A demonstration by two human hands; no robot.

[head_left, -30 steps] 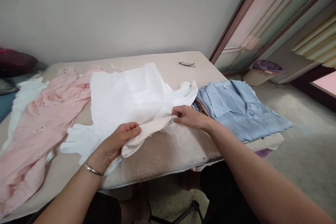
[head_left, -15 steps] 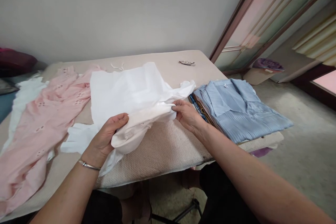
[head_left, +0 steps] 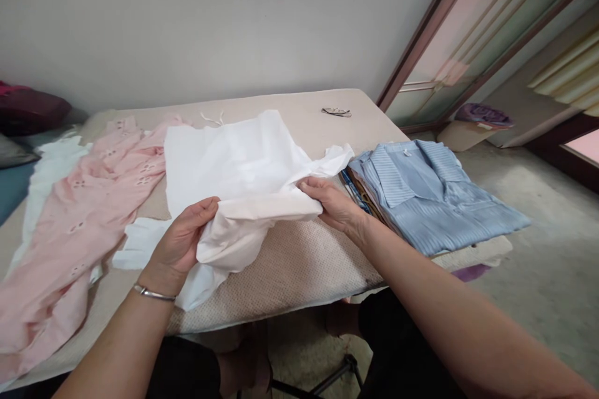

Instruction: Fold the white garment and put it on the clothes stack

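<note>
A white shirt (head_left: 229, 162) lies spread on the padded table, its near edge lifted and turned up between my hands. My left hand (head_left: 185, 234) pinches that edge on the left, with loose cloth hanging below it. On the right, my right hand (head_left: 330, 202) grips the same edge between thumb and fingers. One sleeve reaches out to the right past my right hand, and the other lies flat to the left behind my left wrist. Parts of the fingers are hidden by the cloth.
A folded blue striped shirt (head_left: 435, 199) tops a stack of folded clothes at the right. A pink eyelet garment (head_left: 88, 218) lies at the left over white cloth. Glasses (head_left: 336, 112) rest near the back of the table (head_left: 299, 274). A bin (head_left: 472, 131) stands on the floor beyond.
Both hands have shifted slightly left along the shirt's edge relative to the cloth, and the stretch between them is pulled straighter. The view has turned slightly left.
</note>
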